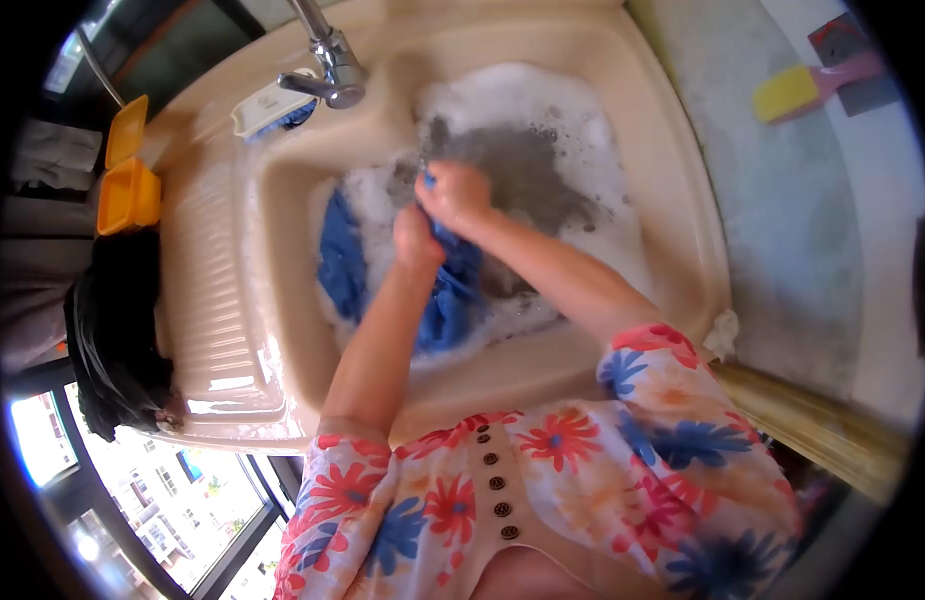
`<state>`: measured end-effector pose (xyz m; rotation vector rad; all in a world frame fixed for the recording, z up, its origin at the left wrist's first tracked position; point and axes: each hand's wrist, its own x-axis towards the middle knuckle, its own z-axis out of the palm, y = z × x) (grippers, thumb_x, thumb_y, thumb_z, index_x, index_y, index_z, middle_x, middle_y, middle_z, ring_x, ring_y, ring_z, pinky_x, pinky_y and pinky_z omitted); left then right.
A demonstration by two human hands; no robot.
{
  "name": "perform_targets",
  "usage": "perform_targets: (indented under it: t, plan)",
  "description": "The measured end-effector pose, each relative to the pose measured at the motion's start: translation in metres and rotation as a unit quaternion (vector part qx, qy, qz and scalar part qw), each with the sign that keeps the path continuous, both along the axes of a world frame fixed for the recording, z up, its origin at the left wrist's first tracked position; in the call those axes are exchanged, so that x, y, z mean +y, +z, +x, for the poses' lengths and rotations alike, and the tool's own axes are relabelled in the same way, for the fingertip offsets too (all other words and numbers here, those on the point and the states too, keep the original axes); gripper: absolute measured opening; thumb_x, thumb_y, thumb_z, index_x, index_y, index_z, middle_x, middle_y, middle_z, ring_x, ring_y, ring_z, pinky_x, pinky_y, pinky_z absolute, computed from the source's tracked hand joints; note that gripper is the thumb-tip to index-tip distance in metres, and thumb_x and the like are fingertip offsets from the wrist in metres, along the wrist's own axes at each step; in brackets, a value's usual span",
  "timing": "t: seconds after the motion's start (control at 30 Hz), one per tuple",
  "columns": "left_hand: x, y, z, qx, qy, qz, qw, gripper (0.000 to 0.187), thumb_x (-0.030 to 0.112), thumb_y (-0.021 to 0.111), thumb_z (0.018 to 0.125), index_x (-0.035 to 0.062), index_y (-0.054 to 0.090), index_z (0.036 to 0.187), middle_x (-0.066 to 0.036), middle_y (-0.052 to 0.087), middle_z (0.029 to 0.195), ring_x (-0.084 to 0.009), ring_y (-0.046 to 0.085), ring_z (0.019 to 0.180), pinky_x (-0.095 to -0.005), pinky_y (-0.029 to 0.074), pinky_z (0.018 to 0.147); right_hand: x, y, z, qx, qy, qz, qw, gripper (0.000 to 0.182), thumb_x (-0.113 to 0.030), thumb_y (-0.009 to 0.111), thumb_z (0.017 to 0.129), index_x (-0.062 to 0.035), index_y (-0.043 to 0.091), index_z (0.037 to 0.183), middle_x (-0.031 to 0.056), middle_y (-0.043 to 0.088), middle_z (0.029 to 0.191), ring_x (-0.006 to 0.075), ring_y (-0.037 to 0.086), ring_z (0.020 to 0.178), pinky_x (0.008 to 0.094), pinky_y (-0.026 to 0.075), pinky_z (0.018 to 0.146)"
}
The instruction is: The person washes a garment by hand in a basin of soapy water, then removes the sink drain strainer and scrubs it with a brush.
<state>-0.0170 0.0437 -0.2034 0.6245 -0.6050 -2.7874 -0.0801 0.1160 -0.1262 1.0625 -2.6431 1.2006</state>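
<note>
Blue wet cloth (449,300) hangs from my two hands over a beige sink basin (292,235) of soapy, greyish water (522,170). My left hand (417,240) is wrapped around the cloth. Just above it, my right hand (455,195) is closed on the same cloth, with a bit of blue showing at its fist. The two fists are close together, and the lower folds of the cloth reach the suds. Another stretch of blue fabric (342,255) lies in the foam at the basin's left side.
A chrome faucet (337,75) stands behind the basin, beside a soap dish (272,108). The ribbed drainboard (210,310) is on the left, with an orange container (129,195) and black fabric (117,330) at its edge. A yellow-and-pink brush (787,95) lies at the right.
</note>
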Motion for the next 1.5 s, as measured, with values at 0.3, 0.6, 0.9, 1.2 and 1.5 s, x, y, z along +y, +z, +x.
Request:
perform_targets:
  t: [0.3,0.6,0.9,1.2,1.5]
  plan:
    - [0.023,0.058,-0.011,-0.258,-0.032,-0.085,0.962,0.024,0.023,0.034,0.083,0.0073,0.052,0.086,-0.008,0.055,0.084,-0.0188,0.054,0.078,-0.0336,0.046,0.068,0.003,-0.008,-0.030,-0.060,-0.064,0.066,0.994,0.013,-0.023,0.058,0.069,-0.0095,0.058,0.066,0.0131,0.060,0.075,0.0332,0.058,0.068,0.0441,0.046,0.060]
    - [0.020,0.070,-0.014,-0.237,-0.064,-0.040,0.968,0.026,0.028,0.041,0.085,0.0075,0.056,0.085,-0.007,0.059,0.077,-0.0201,0.057,0.071,-0.0371,0.048,0.065,0.027,-0.026,-0.057,-0.189,-0.043,0.139,0.971,0.036,-0.043,0.058,0.072,-0.0092,0.063,0.081,0.0150,0.061,0.087,0.0328,0.058,0.080,0.0391,0.046,0.070]
    - [0.004,0.051,0.003,-0.388,-0.098,-0.393,0.828,0.040,0.028,0.063,0.073,0.0073,0.056,0.107,-0.012,0.059,0.100,-0.0263,0.054,0.092,-0.0400,0.047,0.072,0.083,-0.099,-0.077,-0.397,-0.010,-0.017,0.918,0.043,-0.032,0.062,0.076,-0.0008,0.054,0.105,0.0140,0.061,0.089,0.0206,0.060,0.078,0.0294,0.049,0.068]
    - [-0.010,0.060,-0.001,-0.147,-0.098,0.023,0.984,0.026,0.028,0.048,0.086,0.0071,0.055,0.100,-0.009,0.059,0.093,-0.0224,0.056,0.087,-0.0351,0.046,0.079,0.036,0.001,-0.024,-0.250,0.106,-0.022,0.962,0.023,-0.026,0.066,0.064,-0.0085,0.063,0.079,0.0105,0.060,0.087,0.0252,0.058,0.082,0.0336,0.047,0.070]
    - [0.027,0.052,-0.013,-0.196,0.046,0.069,0.977,0.025,0.016,0.037,0.081,0.0041,0.054,0.095,-0.010,0.057,0.093,-0.0203,0.055,0.089,-0.0347,0.045,0.080,-0.012,-0.035,-0.047,-0.124,-0.006,0.146,0.982,0.020,-0.030,0.060,0.068,-0.0126,0.064,0.077,0.0151,0.061,0.074,0.0285,0.060,0.070,0.0384,0.047,0.061]
